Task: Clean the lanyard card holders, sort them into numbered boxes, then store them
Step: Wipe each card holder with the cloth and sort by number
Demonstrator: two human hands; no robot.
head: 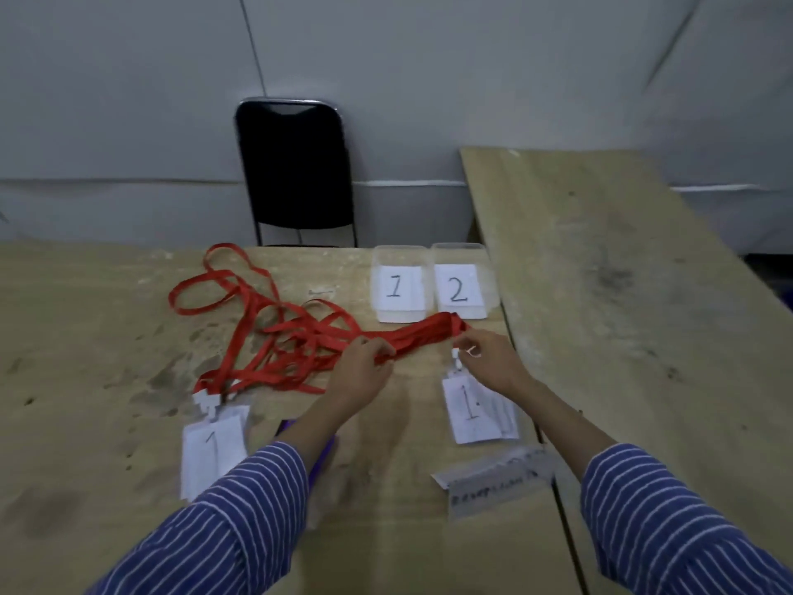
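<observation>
Worn wooden table [107, 337], dim room. Folded red strap bundle [412, 341] gripped by left hand [362, 362]; strap end by clip pinched in right hand [489, 358]. Card holder [476, 412] flat beneath. Bundle best kept taut, wound tight before box 1 [399, 289].

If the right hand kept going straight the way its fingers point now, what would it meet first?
The right hand points up-left toward the bunched red lanyard straps, so it would probably meet them first. The box marked 2 stands just beyond; depth is hard to judge from this one view.
</observation>
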